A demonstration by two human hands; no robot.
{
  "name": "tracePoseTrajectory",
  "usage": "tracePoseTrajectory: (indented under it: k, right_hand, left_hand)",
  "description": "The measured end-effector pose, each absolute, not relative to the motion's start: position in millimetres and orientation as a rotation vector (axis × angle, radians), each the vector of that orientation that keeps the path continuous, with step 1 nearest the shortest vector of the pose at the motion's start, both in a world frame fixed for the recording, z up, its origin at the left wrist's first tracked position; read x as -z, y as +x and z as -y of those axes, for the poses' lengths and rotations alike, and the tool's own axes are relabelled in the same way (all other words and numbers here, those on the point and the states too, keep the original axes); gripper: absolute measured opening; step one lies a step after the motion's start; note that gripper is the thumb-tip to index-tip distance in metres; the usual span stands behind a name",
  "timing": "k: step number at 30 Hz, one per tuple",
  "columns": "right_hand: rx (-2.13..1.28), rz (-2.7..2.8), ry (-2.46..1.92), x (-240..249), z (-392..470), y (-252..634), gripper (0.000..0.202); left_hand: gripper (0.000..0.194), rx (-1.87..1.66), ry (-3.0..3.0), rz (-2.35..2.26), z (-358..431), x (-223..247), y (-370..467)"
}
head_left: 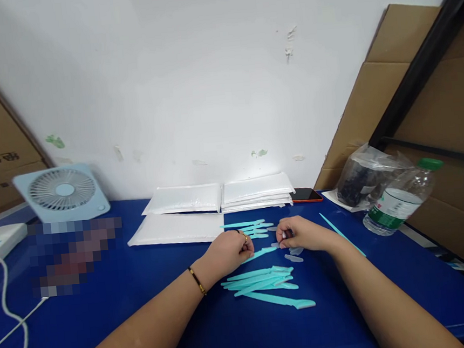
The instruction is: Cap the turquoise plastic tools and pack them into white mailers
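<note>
My left hand (229, 252), wearing a ring and a bracelet, pinches the handle of a turquoise eyebrow razor (264, 251), whose blade end points right. Close to that end, my right hand (302, 234) has its fingers closed on a small clear blade cap (275, 245), partly hidden by the fingertips. More clear caps (293, 258) lie below the right hand. A pile of turquoise eyebrow razors (261, 281) lies nearer me. Behind my left hand several more razors (256, 227) form a row, partly covered by that hand.
White padded packets (180, 227) lie along the wall, with a phone (306, 194) beside them. One turquoise stick (342, 233) lies to the right, near a water bottle (397, 203) and a plastic bag (358, 179). A fan (63, 191) and white cable (14, 309) are left.
</note>
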State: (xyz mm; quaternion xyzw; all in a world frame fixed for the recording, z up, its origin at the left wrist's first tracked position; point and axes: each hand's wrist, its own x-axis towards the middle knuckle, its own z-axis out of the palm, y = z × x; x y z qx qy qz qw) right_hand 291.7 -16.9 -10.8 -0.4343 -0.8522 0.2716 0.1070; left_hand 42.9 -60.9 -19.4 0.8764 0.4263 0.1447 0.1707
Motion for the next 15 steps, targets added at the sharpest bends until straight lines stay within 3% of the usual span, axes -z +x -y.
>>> tracePoseTrajectory:
  k: [15]
  right_hand:
    - [-0.803, 2.541, -1.27, 10.2, 21.4, 280.8, 0.017]
  left_hand:
    - [0.009, -0.432, 2.435, -1.44, 55.5, 26.9, 48.5]
